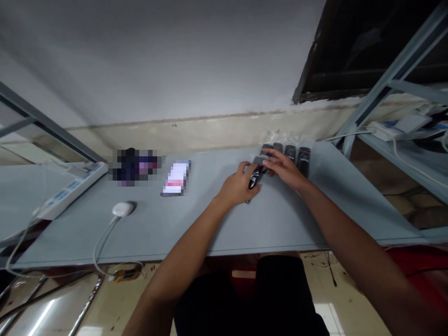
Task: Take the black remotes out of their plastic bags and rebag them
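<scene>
Plainly, the grey table (210, 228) is flanked at left by a white power strip (72, 191). Right of the middle, by the left hand (240, 186), a glossy black item (255, 179) is held; near its far end the right hand (282, 168) is placed, its grip impossible to tell. Dark objects (304, 161) are lined up at far right. At left a white plug (122, 209) is seen.

My left arm (189, 242) slants up from below, bare; my left hand (238, 186) grips, fingers arched over, thumb opposite them. My right arm (350, 233) reaches in from the lower right; my right hand (286, 169) points its fingers leftward, near my left.
</scene>
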A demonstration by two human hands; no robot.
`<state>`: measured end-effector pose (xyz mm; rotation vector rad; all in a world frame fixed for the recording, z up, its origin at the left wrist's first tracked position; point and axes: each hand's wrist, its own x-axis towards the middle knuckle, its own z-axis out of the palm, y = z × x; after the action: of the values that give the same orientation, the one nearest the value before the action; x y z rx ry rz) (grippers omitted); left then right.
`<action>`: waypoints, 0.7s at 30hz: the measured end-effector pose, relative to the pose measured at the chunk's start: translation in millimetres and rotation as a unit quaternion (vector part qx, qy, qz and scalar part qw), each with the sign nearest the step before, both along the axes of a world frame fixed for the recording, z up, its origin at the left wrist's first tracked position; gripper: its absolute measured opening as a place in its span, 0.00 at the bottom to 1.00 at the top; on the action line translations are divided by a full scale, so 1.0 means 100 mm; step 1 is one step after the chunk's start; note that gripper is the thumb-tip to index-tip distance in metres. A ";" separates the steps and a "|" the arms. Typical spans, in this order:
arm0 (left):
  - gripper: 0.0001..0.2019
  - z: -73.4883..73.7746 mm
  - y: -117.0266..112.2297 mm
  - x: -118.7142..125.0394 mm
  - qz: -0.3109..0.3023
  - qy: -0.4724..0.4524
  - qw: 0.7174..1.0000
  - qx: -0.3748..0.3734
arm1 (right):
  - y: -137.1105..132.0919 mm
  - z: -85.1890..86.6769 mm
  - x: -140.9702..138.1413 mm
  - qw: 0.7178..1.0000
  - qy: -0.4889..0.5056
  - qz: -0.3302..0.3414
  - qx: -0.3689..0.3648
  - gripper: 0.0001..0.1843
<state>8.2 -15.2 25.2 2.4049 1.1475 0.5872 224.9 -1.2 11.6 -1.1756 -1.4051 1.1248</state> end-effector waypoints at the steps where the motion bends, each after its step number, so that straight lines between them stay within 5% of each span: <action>1: 0.36 -0.02 0.01 0.00 0.008 0.007 1.000 0.000 | 0.01 0.01 0.01 1.000 0.010 0.000 -0.002 0.31; 3: 0.34 -0.05 0.04 0.01 0.034 0.012 0.999 0.004 | 0.05 0.02 0.07 0.999 0.011 -0.029 0.016 0.28; 6: 0.33 -0.06 0.10 -0.02 0.080 0.016 0.997 0.009 | 0.13 0.02 0.30 0.980 -0.073 -0.161 0.095 0.21; 9: 0.33 -0.07 0.20 -0.06 0.122 0.010 0.992 0.014 | 0.19 -0.03 0.67 0.914 -0.226 -0.317 0.115 0.17; 11: 0.32 -0.09 0.28 -0.07 0.145 0.011 0.989 0.018 | 0.20 -0.09 0.87 0.873 -0.322 -0.360 0.070 0.18; 15: 0.29 -0.16 0.45 0.01 0.156 0.039 0.987 0.020 | 0.21 -0.21 1.01 0.835 -0.435 -0.336 -0.023 0.24; 21: 0.25 -0.26 0.73 0.41 0.178 -0.007 0.984 -0.020 | 0.26 -0.24 0.91 0.844 -0.475 -0.246 0.039 0.21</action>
<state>49.0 58.1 -0.7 2.1700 1.5826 0.6801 315.7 24.9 -12.7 -2.0245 -1.6532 0.0547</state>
